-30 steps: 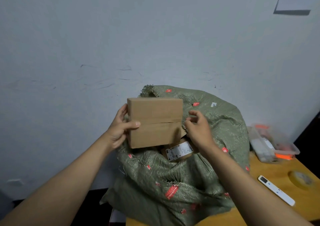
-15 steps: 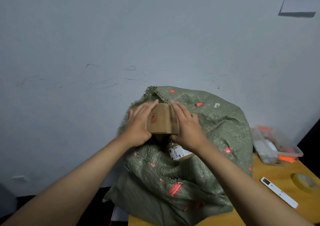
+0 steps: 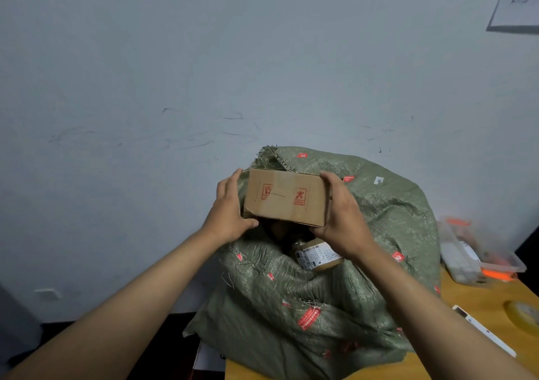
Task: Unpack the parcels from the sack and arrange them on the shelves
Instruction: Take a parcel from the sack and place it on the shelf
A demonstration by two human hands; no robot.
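Turned since a sec ago: cardboard box (image 3: 285,197) now shows a long side w/ two red printed marks facing up, vs. the broad taped face earlier and a narrow end half a sec back. Both hands now at the box's short ends, not over the top.

Left hand (image 3: 230,213) clamped on left end of box, fingers up along the side, thumb tucked under the near bottom corner. Right hand (image 3: 341,216) clamped on right end, fingers wrapped over the top far corner, thumb under near edge. Box held level-ish, slightly tilted, lifted just above the open mouth of the green woven sack (image 3: 306,306), not touching contents as far as can be seen.

Sack sits on wooden worktop (image 3: 481,298), slumped against pale wall (image 3: 204,59), frayed rim at top, red stickers scattered over fabric. Inside mouth, below the box: tan padded parcel (image 3: 319,255) w/ white printed label, partly behind right wrist. Darker stuff deeper in, can't tell what.

Right of sack on worktop: clear plastic tub (image 3: 478,251) w/ orange bits inside, blurred. Nearer: white slim handheld device (image 3: 484,331) lying flat, and a roll of clear tape (image 3: 523,315) at frame edge. White paper sheet (image 3: 519,3) w/ black strokes stuck on wall top right, cut off by frame. Wall socket (image 3: 48,293) low left.
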